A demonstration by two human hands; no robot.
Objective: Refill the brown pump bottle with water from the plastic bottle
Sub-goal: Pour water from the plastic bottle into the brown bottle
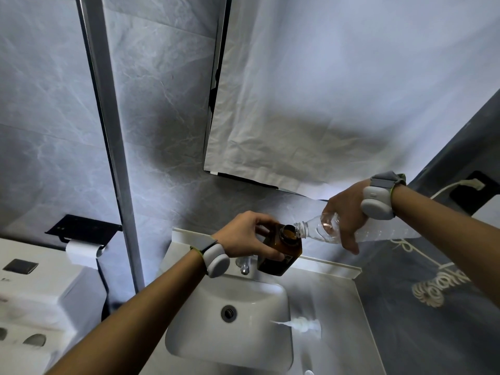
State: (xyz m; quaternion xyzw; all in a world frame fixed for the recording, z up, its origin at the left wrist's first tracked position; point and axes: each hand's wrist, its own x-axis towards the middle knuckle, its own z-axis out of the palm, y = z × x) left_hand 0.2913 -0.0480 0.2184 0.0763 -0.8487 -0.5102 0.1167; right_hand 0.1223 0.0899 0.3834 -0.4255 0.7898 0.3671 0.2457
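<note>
My left hand grips the brown pump bottle, holding it tilted above the back of the sink with its mouth open and no pump on it. My right hand holds the clear plastic bottle lying almost level, its uncapped neck touching the brown bottle's opening. The white pump head lies on the counter to the right of the basin.
A white sink with a centre drain sits below the hands, and a chrome tap stands behind it. To the left are a toilet tank and a paper roll holder. A cloth-covered mirror hangs above.
</note>
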